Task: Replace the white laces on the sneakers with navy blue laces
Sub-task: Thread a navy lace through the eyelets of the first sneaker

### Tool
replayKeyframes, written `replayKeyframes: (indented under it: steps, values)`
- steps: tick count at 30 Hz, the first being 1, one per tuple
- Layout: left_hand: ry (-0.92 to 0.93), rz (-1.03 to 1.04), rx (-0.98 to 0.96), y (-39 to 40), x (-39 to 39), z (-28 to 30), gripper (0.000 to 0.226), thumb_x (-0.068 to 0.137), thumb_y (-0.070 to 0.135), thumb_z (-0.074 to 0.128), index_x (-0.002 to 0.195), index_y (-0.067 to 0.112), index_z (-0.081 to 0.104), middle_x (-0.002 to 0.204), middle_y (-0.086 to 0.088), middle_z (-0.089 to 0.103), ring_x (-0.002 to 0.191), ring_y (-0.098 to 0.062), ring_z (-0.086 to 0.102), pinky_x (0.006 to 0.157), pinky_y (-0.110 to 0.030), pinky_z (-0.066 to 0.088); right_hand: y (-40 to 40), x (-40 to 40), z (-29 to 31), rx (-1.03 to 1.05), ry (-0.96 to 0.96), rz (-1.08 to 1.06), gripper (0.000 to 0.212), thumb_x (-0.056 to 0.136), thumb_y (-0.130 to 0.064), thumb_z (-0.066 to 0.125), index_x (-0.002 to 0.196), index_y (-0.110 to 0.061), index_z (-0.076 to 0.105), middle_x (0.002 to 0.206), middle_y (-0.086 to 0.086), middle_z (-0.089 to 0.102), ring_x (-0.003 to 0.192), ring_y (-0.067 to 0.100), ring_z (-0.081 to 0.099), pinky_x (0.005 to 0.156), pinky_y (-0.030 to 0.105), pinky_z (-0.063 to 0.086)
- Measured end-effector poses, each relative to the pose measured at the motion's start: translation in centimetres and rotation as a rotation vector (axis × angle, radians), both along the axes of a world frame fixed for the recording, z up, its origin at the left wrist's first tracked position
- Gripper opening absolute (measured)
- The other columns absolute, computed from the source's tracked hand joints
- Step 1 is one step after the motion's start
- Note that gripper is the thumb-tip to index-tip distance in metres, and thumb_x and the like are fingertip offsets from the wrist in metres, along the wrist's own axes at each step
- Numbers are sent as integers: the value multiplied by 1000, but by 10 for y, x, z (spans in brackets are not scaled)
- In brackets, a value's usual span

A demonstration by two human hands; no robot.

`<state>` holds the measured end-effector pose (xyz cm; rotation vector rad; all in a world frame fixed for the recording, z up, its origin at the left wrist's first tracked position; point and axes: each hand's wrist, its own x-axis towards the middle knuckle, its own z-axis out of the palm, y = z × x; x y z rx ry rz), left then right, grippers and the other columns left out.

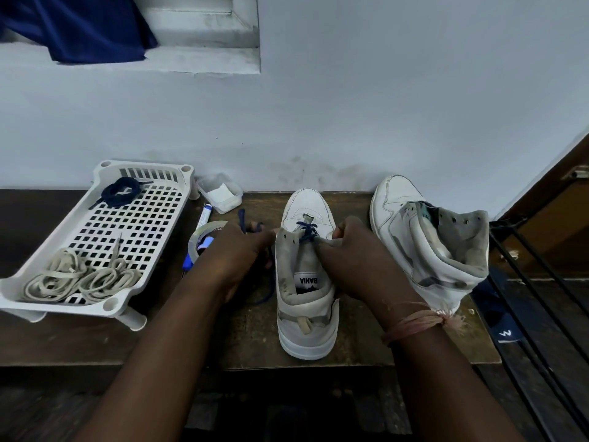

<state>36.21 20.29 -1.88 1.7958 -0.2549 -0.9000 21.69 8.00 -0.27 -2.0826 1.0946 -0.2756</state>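
A white high-top sneaker (306, 301) stands on the wooden table (255, 339), heel towards me. A navy lace (306, 231) crosses its lowest eyelets. My left hand (237, 250) holds one end of that lace at the shoe's left side; the lace tip sticks up past my fingers. My right hand (349, 250) grips the right eyelet flap of the shoe. A second white sneaker (430, 244), without laces, stands to the right. A white perforated tray (105, 237) on the left holds a coiled navy lace (120, 191) at the back and the removed white laces (79, 279) at the front.
Between the tray and the shoe lie a tape roll (199, 240), a blue-and-white pen (204, 216) and a small clear plastic box (220, 193). The wall rises right behind the table. A black metal rack (541, 282) stands at the right, with a dark cloth under it.
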Motion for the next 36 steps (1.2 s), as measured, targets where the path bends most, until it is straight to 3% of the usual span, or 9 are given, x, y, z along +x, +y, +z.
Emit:
replayKeyframes:
  steps: [3, 6, 9, 12, 14, 19, 26, 30, 36]
  values:
    - [-161, -23, 156, 2, 1, 4, 68, 58, 54, 85, 102, 10, 58, 105, -7, 72, 84, -13, 65, 70, -31, 51, 0, 0, 3, 19, 7, 10, 20, 89, -33, 64, 91, -20, 50, 91, 2, 63, 80, 19, 57, 56, 27, 33]
    - [-359, 51, 138, 3, -9, 8, 76, 70, 41, 88, 123, 18, 39, 117, -1, 58, 88, -8, 59, 64, -19, 46, 2, -2, 7, 23, 3, 25, 21, 90, -33, 66, 92, -19, 51, 89, 1, 62, 78, 17, 57, 56, 27, 36]
    - [-756, 28, 133, 7, -11, 5, 81, 71, 43, 83, 140, 34, 40, 144, -7, 41, 117, -23, 57, 97, -41, 51, 4, -4, 13, 13, 12, 50, 27, 89, -36, 70, 97, -18, 51, 87, -4, 59, 77, 9, 55, 57, 26, 37]
    - [-923, -152, 240, 7, -4, 4, 35, 80, 47, 73, 114, 44, 68, 151, 9, 40, 146, -21, 29, 120, -47, 25, 6, -5, 18, 9, -2, 63, 31, 88, -40, 72, 99, -22, 50, 88, -9, 56, 78, 3, 51, 59, 24, 37]
    - [-959, -208, 245, 6, -4, 7, 16, 83, 50, 63, 89, 38, 71, 125, 18, 61, 132, -17, 47, 111, -39, 26, 8, -5, 22, -24, -54, 41, 27, 88, -42, 72, 97, -24, 54, 88, -8, 58, 78, 4, 54, 60, 22, 37]
    - [-381, -142, -138, 10, -8, 37, 14, 91, 27, 74, 84, 15, 76, 68, 9, 71, 54, -6, 61, 60, -21, 47, 13, -4, 36, -192, -265, 3, 24, 92, -40, 67, 76, -22, 63, 74, -6, 63, 68, 2, 56, 58, 18, 36]
    - [149, -87, -681, 14, -7, 61, 19, 94, 25, 63, 90, 15, 79, 103, -4, 74, 103, -22, 66, 102, -38, 47, 42, 6, 39, -303, -434, 102, 25, 94, -49, 64, 80, -29, 66, 82, -11, 63, 89, 10, 60, 86, 36, 41]
    - [197, -112, -686, 2, -30, 63, 31, 89, 20, 64, 115, 5, 73, 115, -7, 74, 109, -24, 68, 99, -40, 54, 51, 14, 28, -301, -462, 202, 11, 93, -38, 57, 88, -31, 63, 90, -12, 59, 92, 13, 57, 87, 45, 48]
    - [438, 64, -820, 3, -7, 53, 13, 94, 23, 62, 100, 20, 73, 99, 5, 71, 97, -15, 68, 88, -29, 55, 33, 3, 43, -82, -552, 138, 25, 104, -35, 49, 86, -22, 62, 82, -10, 59, 79, 6, 56, 74, 32, 46]
